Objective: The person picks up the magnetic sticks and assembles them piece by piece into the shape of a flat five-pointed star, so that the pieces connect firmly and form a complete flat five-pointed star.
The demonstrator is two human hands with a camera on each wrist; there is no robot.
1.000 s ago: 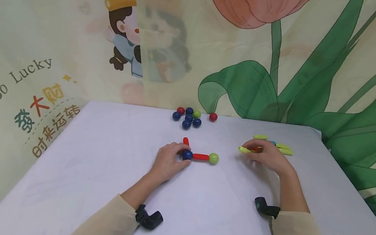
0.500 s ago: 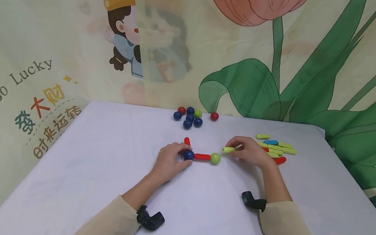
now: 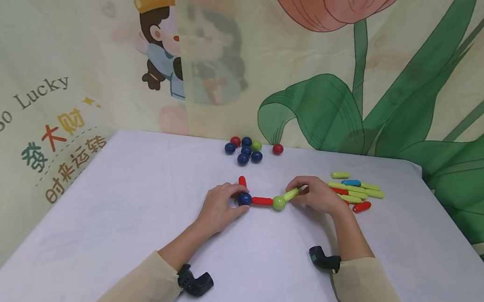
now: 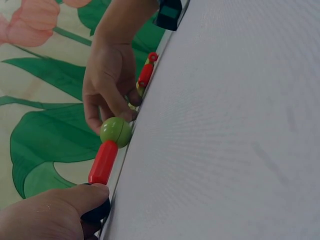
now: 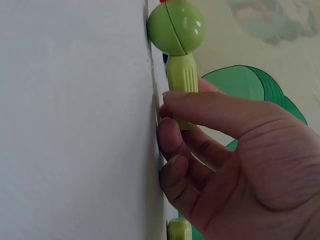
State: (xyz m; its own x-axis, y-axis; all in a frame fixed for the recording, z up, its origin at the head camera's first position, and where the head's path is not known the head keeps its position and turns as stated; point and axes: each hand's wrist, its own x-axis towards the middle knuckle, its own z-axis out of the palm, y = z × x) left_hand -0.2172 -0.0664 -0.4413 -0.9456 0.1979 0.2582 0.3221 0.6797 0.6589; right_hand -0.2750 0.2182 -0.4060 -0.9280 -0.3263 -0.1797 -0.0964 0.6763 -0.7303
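My left hand grips a dark blue ball between thumb and fingers. One red rod runs from that ball toward the back, and a second red rod links it to a green ball on the right. A yellow-green rod is pinched by my right hand, its end right at the green ball. In the left wrist view the blue ball is mostly hidden by the thumb.
Several blue, red and green balls lie at the table's back edge, one red ball apart from them. Several yellow-green, red and blue rods are heaped right of my right hand. A printed cloth hangs behind the white table.
My right hand has carried the yellow-green rod left from the rod pile to the green ball, where it now slants against it. My left hand keeps its grip on the blue ball.
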